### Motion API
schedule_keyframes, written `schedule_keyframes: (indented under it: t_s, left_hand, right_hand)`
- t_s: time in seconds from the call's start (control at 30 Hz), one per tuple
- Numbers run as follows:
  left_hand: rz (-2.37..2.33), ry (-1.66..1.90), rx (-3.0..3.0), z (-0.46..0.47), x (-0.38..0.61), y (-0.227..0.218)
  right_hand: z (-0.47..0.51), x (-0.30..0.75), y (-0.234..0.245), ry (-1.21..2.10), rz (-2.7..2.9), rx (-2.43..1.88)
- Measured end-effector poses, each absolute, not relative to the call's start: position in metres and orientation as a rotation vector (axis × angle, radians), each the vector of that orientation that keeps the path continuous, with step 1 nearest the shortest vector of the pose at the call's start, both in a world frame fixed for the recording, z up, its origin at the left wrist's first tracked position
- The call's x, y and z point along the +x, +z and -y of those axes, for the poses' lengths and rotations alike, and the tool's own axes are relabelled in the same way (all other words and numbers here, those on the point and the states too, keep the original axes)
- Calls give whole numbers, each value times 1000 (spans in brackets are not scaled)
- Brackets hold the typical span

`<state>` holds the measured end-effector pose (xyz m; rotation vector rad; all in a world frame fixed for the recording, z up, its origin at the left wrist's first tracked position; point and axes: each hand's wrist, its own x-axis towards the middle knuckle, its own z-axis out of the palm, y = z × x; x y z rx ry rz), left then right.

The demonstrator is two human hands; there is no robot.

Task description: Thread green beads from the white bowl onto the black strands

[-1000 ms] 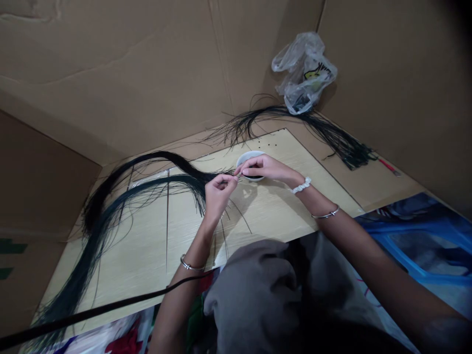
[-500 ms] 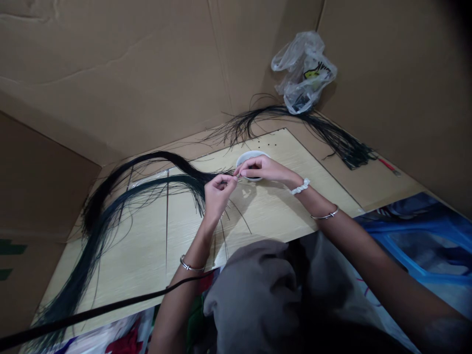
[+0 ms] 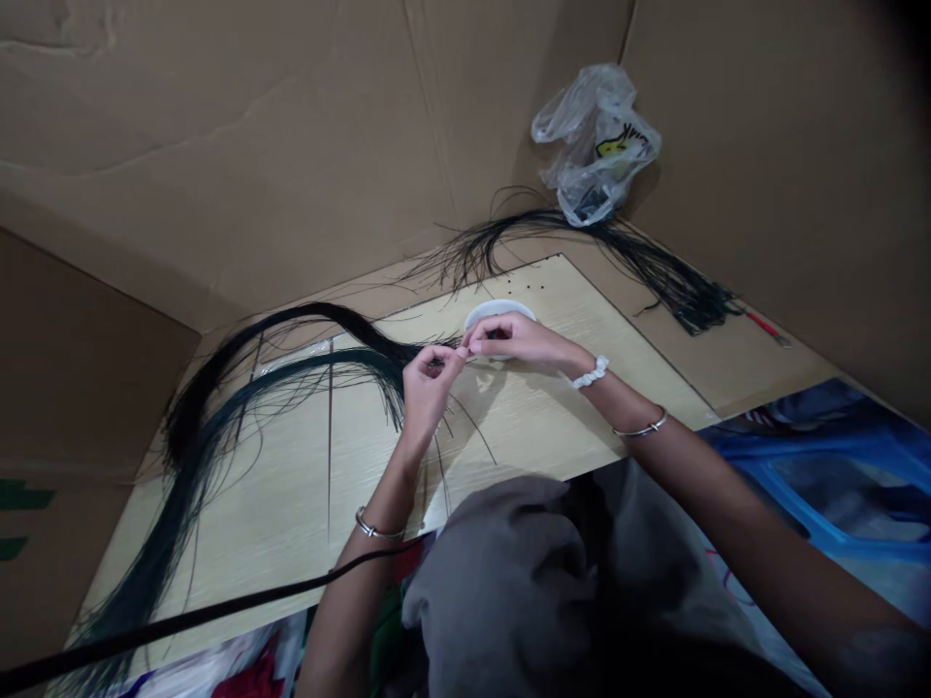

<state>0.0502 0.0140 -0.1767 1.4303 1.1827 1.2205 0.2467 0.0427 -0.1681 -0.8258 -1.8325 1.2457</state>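
Note:
My left hand is closed in a pinch on thin black strands from the long dark bundle that sweeps left across the pale wooden board. My right hand is also pinched shut, its fingertips meeting the left hand's at a small thin thing I cannot make out. Right behind the right hand sits a small white dish, partly hidden by the fingers.
A second fan of black strands lies at the back right, ending near a red-handled tool. A crumpled clear plastic bag sits in the cardboard corner. Cardboard walls enclose the board. A blue item lies at right.
Both hands stay pinched together; the right hand has shifted slightly toward the left, and the view has tipped a little.

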Motion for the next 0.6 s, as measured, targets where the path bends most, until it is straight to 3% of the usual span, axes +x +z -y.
schedule_keyframes:
  t_s: [0.6]
  left_hand:
    - [-1193, 1203, 1428, -23, 44, -190]
  right_hand:
    - [-40, 243, -168, 799, 2002, -877]
